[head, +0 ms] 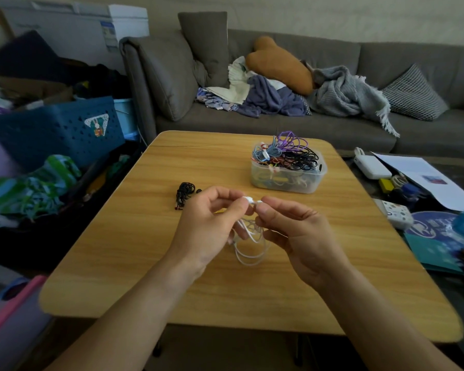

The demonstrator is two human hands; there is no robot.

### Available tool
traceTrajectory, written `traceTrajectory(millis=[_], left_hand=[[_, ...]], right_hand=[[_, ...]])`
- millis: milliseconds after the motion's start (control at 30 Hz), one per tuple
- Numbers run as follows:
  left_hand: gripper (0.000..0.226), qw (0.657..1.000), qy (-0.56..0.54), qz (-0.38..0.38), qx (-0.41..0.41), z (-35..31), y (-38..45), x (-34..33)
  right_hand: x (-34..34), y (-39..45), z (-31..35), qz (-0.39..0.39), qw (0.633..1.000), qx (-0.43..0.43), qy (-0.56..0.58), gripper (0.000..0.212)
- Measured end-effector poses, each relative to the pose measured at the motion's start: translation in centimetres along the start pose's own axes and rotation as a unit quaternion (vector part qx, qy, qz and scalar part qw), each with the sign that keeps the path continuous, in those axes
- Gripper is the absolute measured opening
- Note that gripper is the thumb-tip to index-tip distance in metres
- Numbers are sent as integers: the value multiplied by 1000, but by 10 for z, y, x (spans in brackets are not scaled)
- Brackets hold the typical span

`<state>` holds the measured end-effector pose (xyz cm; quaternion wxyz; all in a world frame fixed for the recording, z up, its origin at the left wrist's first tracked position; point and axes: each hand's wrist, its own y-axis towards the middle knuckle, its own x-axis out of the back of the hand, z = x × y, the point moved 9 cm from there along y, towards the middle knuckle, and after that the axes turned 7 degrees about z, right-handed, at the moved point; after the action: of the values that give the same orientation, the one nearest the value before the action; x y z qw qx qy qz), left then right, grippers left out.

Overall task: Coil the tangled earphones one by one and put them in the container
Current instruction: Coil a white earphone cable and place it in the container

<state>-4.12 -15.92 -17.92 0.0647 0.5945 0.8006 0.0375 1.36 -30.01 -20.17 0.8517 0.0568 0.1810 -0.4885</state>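
Above the middle of the wooden table, both hands hold one pair of white earphones. My left hand pinches the white earbud end at its fingertips. My right hand pinches the same end from the other side. Loose white cable loops hang down between the two palms. A bundled black earphone lies on the table just left of my left hand. The clear plastic container stands at the back right of the table, piled with several coiled earphones in purple, black, blue and red.
A grey sofa with cushions and blankets runs behind the table. Blue baskets and clothes crowd the left side. Papers, a white charger and small items lie on a dark surface to the right.
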Motion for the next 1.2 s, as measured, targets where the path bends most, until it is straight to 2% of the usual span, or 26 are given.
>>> traceTrajectory(millis=[133,367,500,700,833,1067,1200], left_hand=[[16,997,46,25,-59,-7,-1,-6],[8,992,45,-12,-118,-14,-6,-8],[12,990,56,-16,-126,-13,-6,-8],[16,983,97,-34,-151,-14,-8,-5],[11,983,86,-30,-161,-14,-10,-5],[7,984,78,-26,-160,-15,-8,-11],[4,991,36,-10,-127,-12,-5,-12]], right_hand=[[-2,-1,-1,-6,999,11,29,26],[-2,0,-1,-17,999,26,37,26],[-1,1,-1,-19,999,40,30,33],[-3,2,-1,-15,998,53,5,30],[-4,2,0,-5,999,51,7,26],[0,6,-4,5,999,34,22,31],[1,6,11,19,993,105,-49,21]])
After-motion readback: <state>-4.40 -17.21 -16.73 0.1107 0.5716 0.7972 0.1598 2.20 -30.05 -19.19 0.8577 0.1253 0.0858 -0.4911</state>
